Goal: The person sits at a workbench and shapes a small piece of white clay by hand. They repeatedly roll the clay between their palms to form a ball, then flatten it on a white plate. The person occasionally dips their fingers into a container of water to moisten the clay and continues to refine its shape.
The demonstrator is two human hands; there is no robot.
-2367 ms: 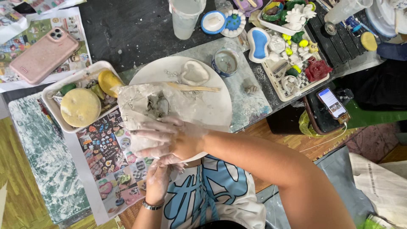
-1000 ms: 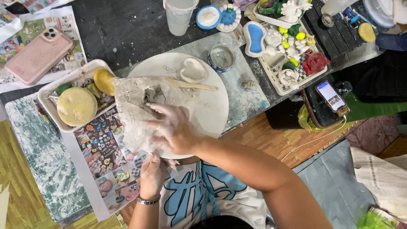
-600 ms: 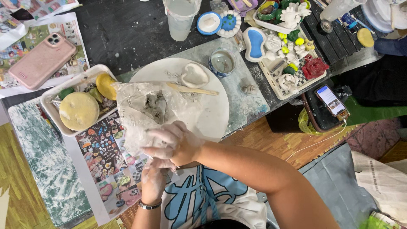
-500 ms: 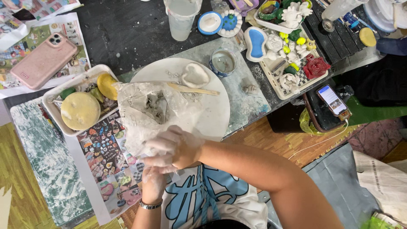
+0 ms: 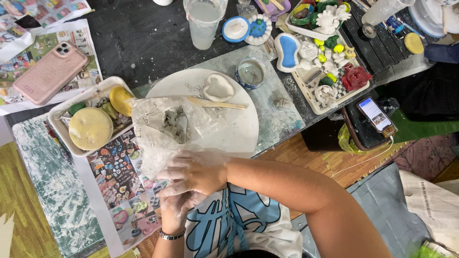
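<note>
Down low, right hand (image 5: 196, 173) & left hand (image 5: 179, 205) overlap, clay-smeared fingers (image 5: 169, 174) curled together, grip unclear; crumpled plastic bag (image 5: 167, 126) just beyond fingertips, on white round board (image 5: 239, 129).

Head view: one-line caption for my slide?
Clay-dusted right hand over left hand at the near edge of a plastic bag on a white board.

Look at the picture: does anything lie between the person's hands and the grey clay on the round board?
Yes. A crumpled clear plastic bag wraps the grey clay. The right hand and left hand are clasped together at its near edge, so the plastic separates them from the clay.
</note>
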